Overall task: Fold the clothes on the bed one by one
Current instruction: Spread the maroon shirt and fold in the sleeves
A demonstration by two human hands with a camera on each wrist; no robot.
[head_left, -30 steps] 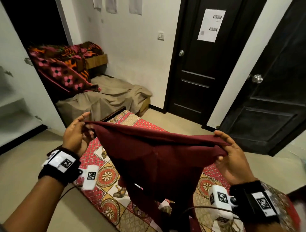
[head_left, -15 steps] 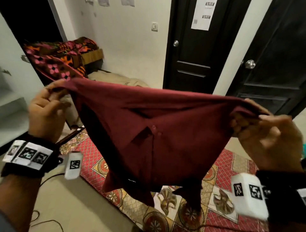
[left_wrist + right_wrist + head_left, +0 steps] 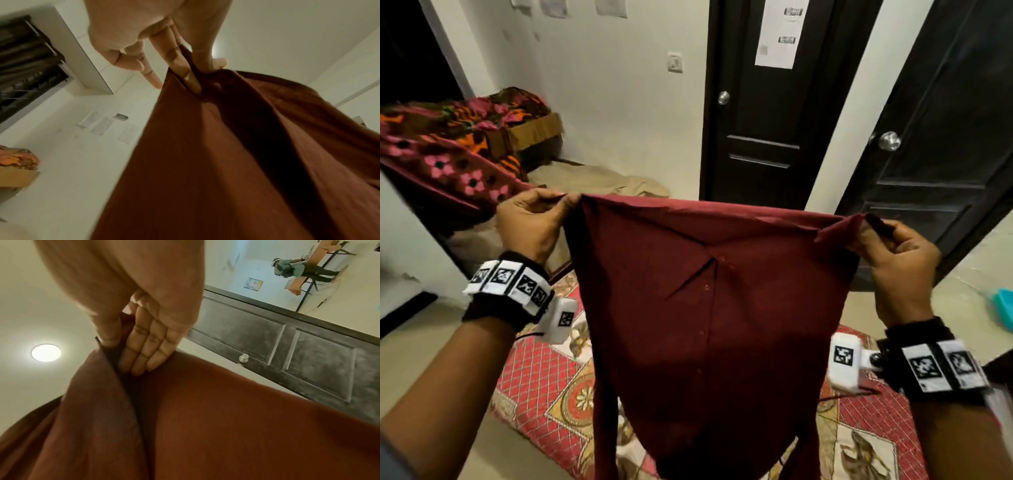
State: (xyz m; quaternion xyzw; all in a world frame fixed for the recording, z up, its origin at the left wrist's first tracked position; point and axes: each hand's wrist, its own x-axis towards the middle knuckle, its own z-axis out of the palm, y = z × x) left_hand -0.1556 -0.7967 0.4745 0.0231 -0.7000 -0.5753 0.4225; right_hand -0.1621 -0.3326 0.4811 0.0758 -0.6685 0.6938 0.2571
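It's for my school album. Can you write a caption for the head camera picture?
Left hand and right hand hold a maroon shirt up by its top edge above the patterned bed.

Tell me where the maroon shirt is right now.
In the head view the maroon shirt hangs mid-frame over the patterned bedspread, stretched between the left hand and right hand, each pinching a top corner.

Both hands, the left hand (image 3: 530, 222) and right hand (image 3: 897, 253), pinch the top corners of a maroon shirt (image 3: 709, 308), spread above the patterned bed (image 3: 541, 387).
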